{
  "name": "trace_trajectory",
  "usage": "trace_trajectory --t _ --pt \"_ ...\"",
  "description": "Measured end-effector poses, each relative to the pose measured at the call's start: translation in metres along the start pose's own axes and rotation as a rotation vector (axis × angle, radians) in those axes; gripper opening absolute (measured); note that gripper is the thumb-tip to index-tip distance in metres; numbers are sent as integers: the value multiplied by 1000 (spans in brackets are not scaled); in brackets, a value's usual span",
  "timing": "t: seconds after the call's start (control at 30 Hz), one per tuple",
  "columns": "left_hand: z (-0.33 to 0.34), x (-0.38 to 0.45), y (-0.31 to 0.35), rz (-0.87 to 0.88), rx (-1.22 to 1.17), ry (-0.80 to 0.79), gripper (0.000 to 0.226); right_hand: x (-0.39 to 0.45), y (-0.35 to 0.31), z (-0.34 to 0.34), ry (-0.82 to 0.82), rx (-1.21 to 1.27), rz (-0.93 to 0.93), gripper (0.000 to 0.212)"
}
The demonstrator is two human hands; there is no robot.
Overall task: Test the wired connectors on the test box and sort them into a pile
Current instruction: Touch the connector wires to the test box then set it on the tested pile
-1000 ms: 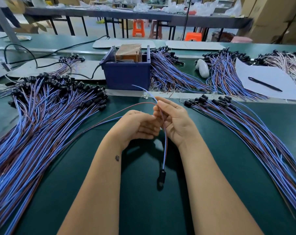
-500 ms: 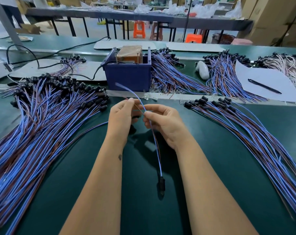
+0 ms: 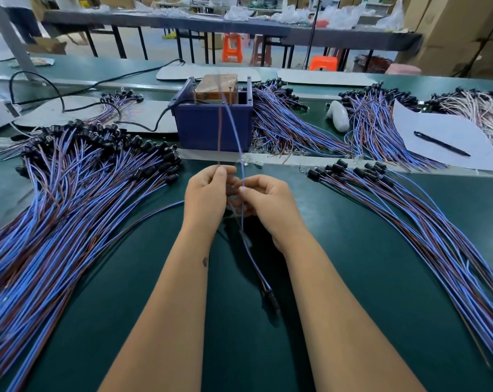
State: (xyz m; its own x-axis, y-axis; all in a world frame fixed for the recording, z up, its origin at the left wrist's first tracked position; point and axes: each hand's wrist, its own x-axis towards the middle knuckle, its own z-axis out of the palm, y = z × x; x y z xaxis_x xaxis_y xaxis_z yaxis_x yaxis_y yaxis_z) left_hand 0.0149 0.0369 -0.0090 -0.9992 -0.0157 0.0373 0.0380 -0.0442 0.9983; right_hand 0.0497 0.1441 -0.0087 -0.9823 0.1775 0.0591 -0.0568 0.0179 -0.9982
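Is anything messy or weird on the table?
Mostly tidy. One stray wire curves alone across the mat, apart from the big left pile. Some loose little clear bits lie scattered by the blue test box. Nothing looks broken.

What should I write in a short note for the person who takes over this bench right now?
Left hand pinches the brown wire; right hand pinches the blue wire. Both ends point up toward the test box, contact unclear. Their black connector lies on the mat. One pile lies left, another pile right. Left: test this one, then sort it.
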Motion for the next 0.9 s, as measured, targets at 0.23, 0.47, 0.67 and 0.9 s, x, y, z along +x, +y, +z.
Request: trace_trajectory --t 0.23,0.47,0.67,0.9 --pt "-11 3 -4 53 216 202 27 1 -1 -3 143 -23 -39 14" --pt "-11 1 -3 39 280 221 27 1 -1 -4 187 -40 -48 15" --pt "-14 3 -1 89 305 256 29 1 -1 -2 188 -13 -33 15" --pt "-15 6 -1 7 136 258 39 3 1 -2 212 -33 -18 15"
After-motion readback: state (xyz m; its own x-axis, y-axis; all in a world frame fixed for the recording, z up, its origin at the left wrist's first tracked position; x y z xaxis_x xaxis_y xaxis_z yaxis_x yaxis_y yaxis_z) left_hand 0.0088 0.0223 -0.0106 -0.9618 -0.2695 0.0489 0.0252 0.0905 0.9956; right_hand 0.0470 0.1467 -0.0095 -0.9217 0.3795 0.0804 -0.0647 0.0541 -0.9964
